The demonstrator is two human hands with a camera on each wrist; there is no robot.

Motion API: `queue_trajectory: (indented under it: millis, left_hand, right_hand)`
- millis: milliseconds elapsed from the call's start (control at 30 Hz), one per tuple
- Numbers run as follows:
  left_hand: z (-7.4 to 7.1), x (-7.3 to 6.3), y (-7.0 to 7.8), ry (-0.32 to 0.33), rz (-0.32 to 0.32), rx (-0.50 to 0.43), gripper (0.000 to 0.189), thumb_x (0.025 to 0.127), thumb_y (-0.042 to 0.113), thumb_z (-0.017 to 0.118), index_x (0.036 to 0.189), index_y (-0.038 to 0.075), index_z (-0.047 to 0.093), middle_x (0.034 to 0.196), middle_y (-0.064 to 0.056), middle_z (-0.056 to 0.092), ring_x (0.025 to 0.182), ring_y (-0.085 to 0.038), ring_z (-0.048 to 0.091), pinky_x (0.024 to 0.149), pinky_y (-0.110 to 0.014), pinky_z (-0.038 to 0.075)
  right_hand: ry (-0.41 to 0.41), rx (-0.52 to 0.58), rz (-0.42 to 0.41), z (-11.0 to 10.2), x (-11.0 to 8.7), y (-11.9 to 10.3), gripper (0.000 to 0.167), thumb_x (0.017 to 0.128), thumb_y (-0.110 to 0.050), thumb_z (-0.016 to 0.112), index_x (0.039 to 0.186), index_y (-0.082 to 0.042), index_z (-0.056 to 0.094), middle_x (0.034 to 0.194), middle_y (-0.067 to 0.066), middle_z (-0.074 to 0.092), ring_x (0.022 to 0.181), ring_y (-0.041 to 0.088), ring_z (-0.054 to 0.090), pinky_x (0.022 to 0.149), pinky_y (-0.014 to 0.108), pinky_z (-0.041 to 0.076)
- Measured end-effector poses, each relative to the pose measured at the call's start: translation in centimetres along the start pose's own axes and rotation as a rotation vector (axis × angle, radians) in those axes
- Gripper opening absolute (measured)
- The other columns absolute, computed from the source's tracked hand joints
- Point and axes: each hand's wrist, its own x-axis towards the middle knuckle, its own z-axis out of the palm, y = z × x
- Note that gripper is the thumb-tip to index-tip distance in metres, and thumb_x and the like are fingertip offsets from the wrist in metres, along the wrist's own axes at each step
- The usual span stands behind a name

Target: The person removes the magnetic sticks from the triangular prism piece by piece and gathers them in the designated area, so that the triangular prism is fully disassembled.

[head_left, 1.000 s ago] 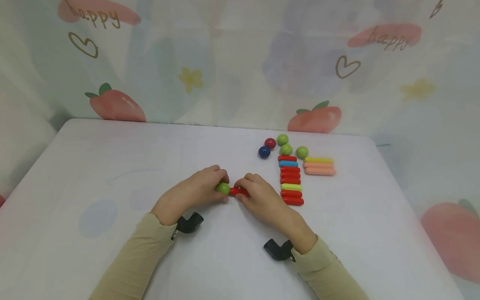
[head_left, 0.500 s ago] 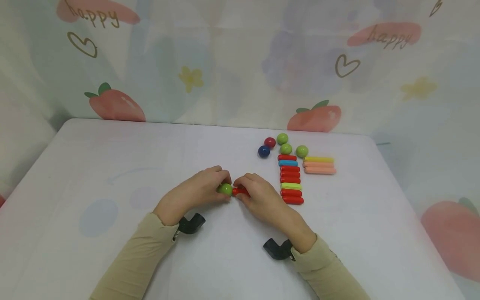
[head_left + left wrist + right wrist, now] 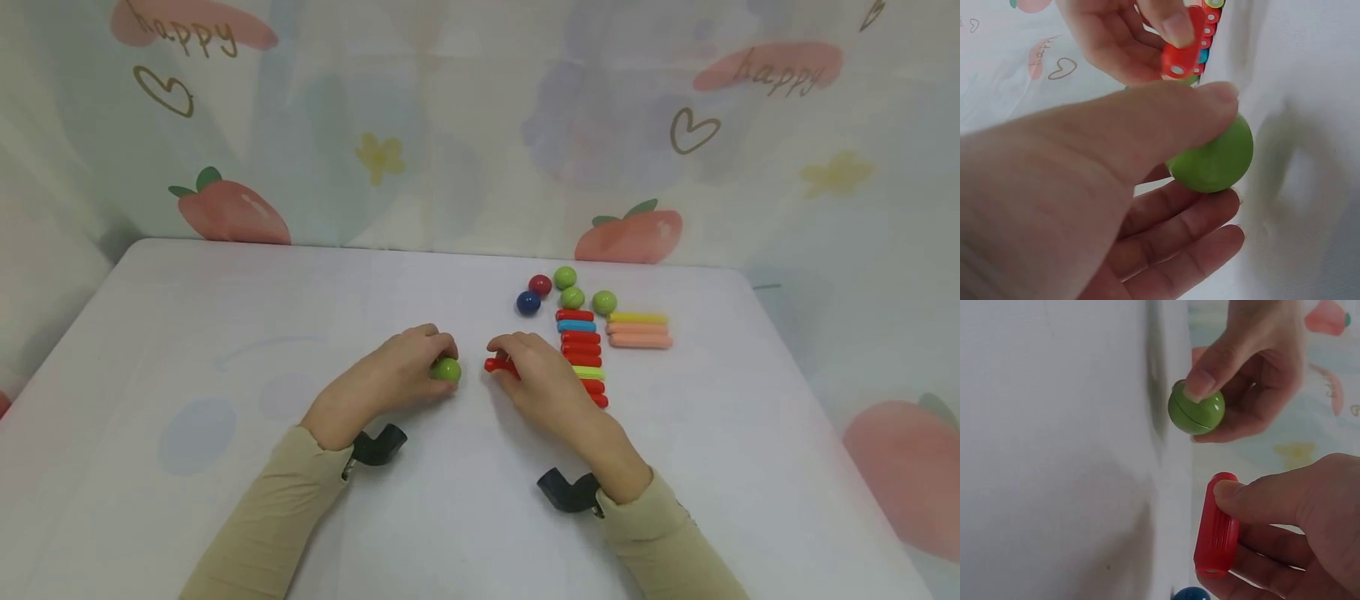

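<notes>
My left hand [image 3: 408, 367] pinches a glossy green ball [image 3: 447, 370] between thumb and fingers; in the left wrist view the thumb lies across the ball [image 3: 1213, 156]. To its right, my right hand [image 3: 543, 379] holds a short red rod [image 3: 501, 365], thumb on one side and fingers behind. A pale round disc marks the end of this rod [image 3: 1179, 59] in the left wrist view. A gap separates ball and rod. Both appear just above the white tabletop, and the right hand partly covers the near rods of the column beside it.
Right of the hands lies a column of short rods [image 3: 580, 338], mostly red. Beside it are three longer rods, yellow and peach [image 3: 637, 330]. Behind them sit a blue ball [image 3: 528, 302], a red ball [image 3: 540, 285] and three green balls [image 3: 604, 302]. A patterned cloth [image 3: 465, 125] hangs behind the table.
The green ball and red rod, end to end half a second ago, are now apart. My right hand has moved right and slightly away with the rod; the left has shifted slightly.
</notes>
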Motion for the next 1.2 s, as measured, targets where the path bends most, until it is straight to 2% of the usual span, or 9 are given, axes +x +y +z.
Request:
queue_trajectory:
  millis: [233, 400, 633, 833, 933, 1200]
  left_hand:
    - [0.2, 0.3, 0.1, 0.028, 0.003, 0.001, 0.035, 0.086, 0.019, 0.077, 0.117, 0.007, 0.066, 0.108, -0.007, 0.064, 0.092, -0.017, 0.059, 0.085, -0.029, 0.054]
    - [0.3, 0.6, -0.1, 0.092, 0.033, -0.014, 0.033, 0.086, 0.014, 0.075, 0.117, 0.004, 0.067, 0.105, -0.008, 0.065, 0.091, -0.017, 0.061, 0.084, -0.028, 0.055]
    - [-0.4, 1.7, -0.8, 0.137, 0.064, -0.015, 0.034, 0.086, 0.01, 0.073, 0.118, 0.002, 0.065, 0.105, -0.01, 0.065, 0.094, -0.02, 0.064, 0.084, -0.029, 0.055]
    - [-0.9, 3.4, -1.1, 0.181, 0.125, -0.015, 0.035, 0.087, 0.009, 0.072, 0.12, -0.001, 0.064, 0.106, -0.011, 0.066, 0.096, -0.022, 0.066, 0.086, -0.031, 0.055]
    - [-1.1, 4.4, -1.2, 0.191, 0.134, -0.026, 0.036, 0.088, 0.009, 0.072, 0.121, -0.001, 0.063, 0.107, -0.012, 0.066, 0.097, -0.023, 0.066, 0.087, -0.031, 0.055]
    - [-1.6, 7.3, -1.0, 0.209, 0.076, -0.079, 0.035, 0.09, 0.012, 0.071, 0.123, 0.002, 0.063, 0.11, -0.011, 0.062, 0.101, -0.024, 0.063, 0.09, -0.03, 0.054]
  right_hand:
    - [0.019, 0.009, -0.022, -1.9, -1.1, 0.7, 0.035, 0.084, -0.006, 0.077, 0.118, -0.005, 0.067, 0.11, 0.009, 0.069, 0.103, 0.023, 0.064, 0.089, 0.038, 0.058]
    - [0.048, -0.012, -0.06, -2.5, -2.4, 1.9, 0.031, 0.083, -0.003, 0.077, 0.113, -0.005, 0.069, 0.105, 0.006, 0.068, 0.1, 0.021, 0.063, 0.087, 0.039, 0.058]
    - [0.059, -0.03, -0.068, -3.3, -4.3, 3.6, 0.03, 0.082, 0.0, 0.077, 0.11, -0.008, 0.069, 0.104, 0.005, 0.066, 0.097, 0.02, 0.062, 0.085, 0.041, 0.059]
    - [0.065, -0.047, -0.062, -4.0, -5.5, 4.6, 0.032, 0.08, -0.001, 0.08, 0.108, -0.008, 0.068, 0.103, 0.005, 0.066, 0.098, 0.021, 0.061, 0.083, 0.041, 0.06]
    - [0.071, -0.059, -0.073, -4.1, -6.0, 5.1, 0.032, 0.078, -0.002, 0.081, 0.107, -0.008, 0.069, 0.1, 0.005, 0.066, 0.096, 0.02, 0.061, 0.082, 0.04, 0.06]
    - [0.04, -0.067, -0.086, -4.0, -7.3, 5.6, 0.035, 0.075, -0.004, 0.084, 0.108, -0.01, 0.071, 0.106, 0.004, 0.065, 0.1, 0.019, 0.061, 0.084, 0.039, 0.06]
